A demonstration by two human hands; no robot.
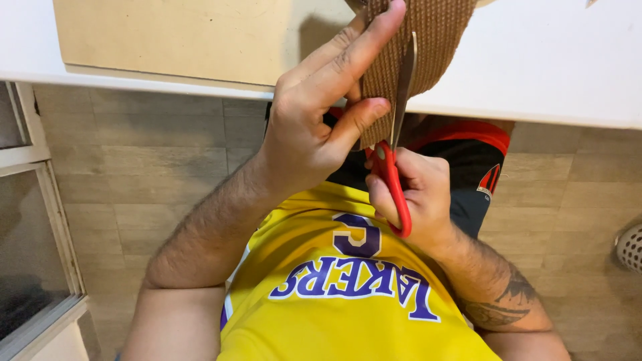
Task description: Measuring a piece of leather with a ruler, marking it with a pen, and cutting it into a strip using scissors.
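My left hand point(319, 113) pinches a piece of brown corrugated cardboard point(428, 40) between thumb and fingers, holding it at the table's near edge. My right hand point(418, 194) grips red-handled scissors point(394, 180) from below. The steel blade point(403, 87) points up along the cardboard, just right of my left fingers. The cardboard's top runs out of view.
A white table point(555, 67) spans the top, with a flat tan board point(174, 37) lying on it at the left. Below are a tiled floor point(134, 174), a glass door frame point(33, 220) at the left and a white perforated basket point(630, 247) at the right edge.
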